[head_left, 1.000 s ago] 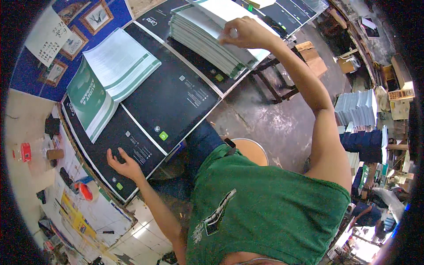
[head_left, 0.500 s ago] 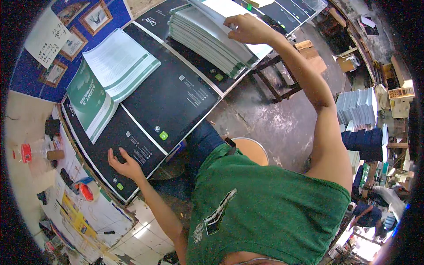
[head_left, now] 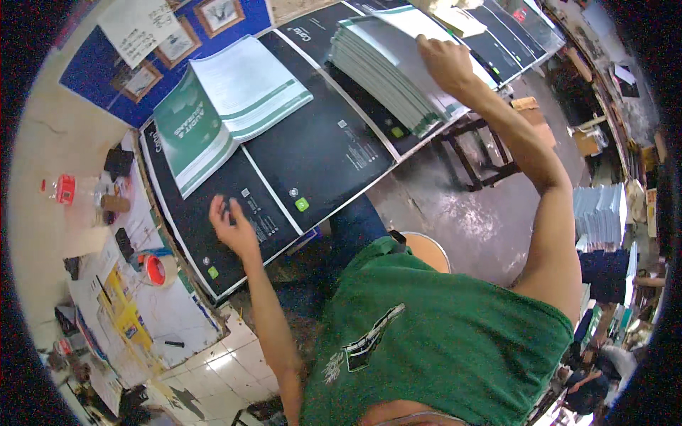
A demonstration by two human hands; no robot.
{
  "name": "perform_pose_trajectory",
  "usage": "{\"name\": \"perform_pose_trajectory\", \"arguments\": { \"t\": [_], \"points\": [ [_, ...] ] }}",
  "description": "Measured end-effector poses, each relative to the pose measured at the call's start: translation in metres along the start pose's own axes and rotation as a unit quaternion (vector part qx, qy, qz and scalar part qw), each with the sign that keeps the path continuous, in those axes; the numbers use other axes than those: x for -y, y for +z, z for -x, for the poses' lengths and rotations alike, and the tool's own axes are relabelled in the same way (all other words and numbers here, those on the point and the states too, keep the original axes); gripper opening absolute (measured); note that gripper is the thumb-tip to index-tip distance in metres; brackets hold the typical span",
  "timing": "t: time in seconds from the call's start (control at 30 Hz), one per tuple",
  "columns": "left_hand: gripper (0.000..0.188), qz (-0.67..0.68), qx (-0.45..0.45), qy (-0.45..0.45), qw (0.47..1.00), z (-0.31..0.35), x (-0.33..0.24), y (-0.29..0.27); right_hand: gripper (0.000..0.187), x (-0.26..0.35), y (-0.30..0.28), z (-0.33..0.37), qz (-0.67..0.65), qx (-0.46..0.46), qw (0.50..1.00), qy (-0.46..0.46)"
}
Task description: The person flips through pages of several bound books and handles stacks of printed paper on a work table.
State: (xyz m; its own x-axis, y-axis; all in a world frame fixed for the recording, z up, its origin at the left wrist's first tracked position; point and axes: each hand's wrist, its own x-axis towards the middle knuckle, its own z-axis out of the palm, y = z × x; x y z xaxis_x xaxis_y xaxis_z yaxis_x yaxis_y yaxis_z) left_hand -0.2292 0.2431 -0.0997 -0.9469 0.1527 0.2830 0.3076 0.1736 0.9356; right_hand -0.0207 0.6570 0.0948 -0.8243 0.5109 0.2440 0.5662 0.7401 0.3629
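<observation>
Right hand [head_left: 446, 65] was at the top of the paper stack [head_left: 380, 78], fingers curled in by the top sheets; couldn't tell if they pinched one. Left hand [head_left: 236, 231] was released, fingers loosely bent, over the near left part of the black tabletop [head_left: 312, 153]. Stack sat on the far part of that top. Open booklet [head_left: 259, 82] lay left of it, green cover [head_left: 186, 128] folded out toward the left hand.

Containers: clear plastic bottle [head_left: 87, 199] with red at one end, far left; contents not readable. Cardboard box [head_left: 537, 124] on the floor beyond the table, right side; inside hidden. Red-orange tape roll [head_left: 152, 270] was on the white side table [head_left: 188, 319].
</observation>
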Motion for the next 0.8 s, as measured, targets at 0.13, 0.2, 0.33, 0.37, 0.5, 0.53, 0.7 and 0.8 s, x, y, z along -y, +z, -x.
{"name": "perform_pose_trajectory", "arguments": {
  "t": [0.13, 0.2, 0.33, 0.37, 0.5, 0.53, 0.7, 0.8],
  "points": [
    [0.045, 0.128, 0.119, 0.002, 0.985, 0.001, -0.076, 0.044, 0.021, -0.02, -0.067, 0.01, -0.072, -0.164, 0.984, -0.017],
    [0.054, 0.152, 0.163, -0.009, 0.975, -0.002, -0.1, 0.063, 0.023, -0.012, -0.122, 0.026, -0.177, -0.21, 0.961, -0.037],
    [0.078, 0.145, 0.133, -0.04, 0.98, -0.015, -0.095, 0.097, 0.029, -0.008, -0.217, 0.07, -0.281, -0.19, 0.939, 0.06],
    [0.071, 0.206, 0.144, -0.072, 0.965, -0.019, -0.091, 0.087, 0.03, 0.0, -0.225, 0.074, -0.322, -0.139, 0.93, 0.112],
    [0.052, 0.318, 0.188, -0.116, 0.922, -0.016, -0.09, 0.042, 0.031, -0.04, -0.159, 0.086, -0.528, -0.254, 0.806, 0.084],
    [0.05, 0.301, 0.184, -0.111, 0.929, -0.014, -0.086, 0.025, 0.031, -0.032, -0.146, 0.08, -0.579, -0.231, 0.773, 0.119],
    [0.05, 0.253, 0.018, -0.206, 0.945, -0.005, -0.1, -0.061, 0.023, 0.036, -0.072, 0.048, -0.66, -0.066, 0.742, 0.101],
    [0.043, 0.179, 0.012, -0.199, 0.963, -0.007, -0.114, -0.101, 0.023, 0.05, -0.028, 0.041, -0.733, 0.085, 0.672, 0.064]
  ]
}}
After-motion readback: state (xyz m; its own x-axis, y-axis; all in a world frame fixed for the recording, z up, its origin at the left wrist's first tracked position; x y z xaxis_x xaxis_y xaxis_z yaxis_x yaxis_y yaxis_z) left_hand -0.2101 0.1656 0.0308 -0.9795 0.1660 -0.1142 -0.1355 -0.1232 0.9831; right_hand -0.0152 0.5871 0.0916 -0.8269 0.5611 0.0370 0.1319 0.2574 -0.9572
